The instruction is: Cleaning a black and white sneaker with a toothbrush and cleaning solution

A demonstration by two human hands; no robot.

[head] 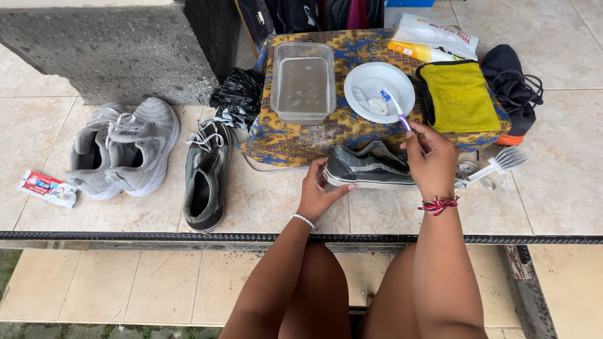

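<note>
My left hand [318, 190] grips the heel end of a dark grey low sneaker [367, 168] with a white sole, lying on its side on the tiled floor. My right hand [430, 160] holds a toothbrush [394, 107] with a purple and white handle. Its bristle head rests in a white bowl [361, 81] that has a pale lump in it. The bowl stands on a patterned blue and yellow cloth [295, 138] over a low box, next to a clear plastic tub [303, 81] of cloudy water.
A yellow towel [458, 95] lies on the cloth's right end. A white scrub brush [499, 163] rests on the floor at right. Two light grey sneakers [122, 147], a dark sneaker [206, 176] and a toothpaste tube [47, 188] sit left. A black bag [237, 95] and concrete block [113, 50] stand behind.
</note>
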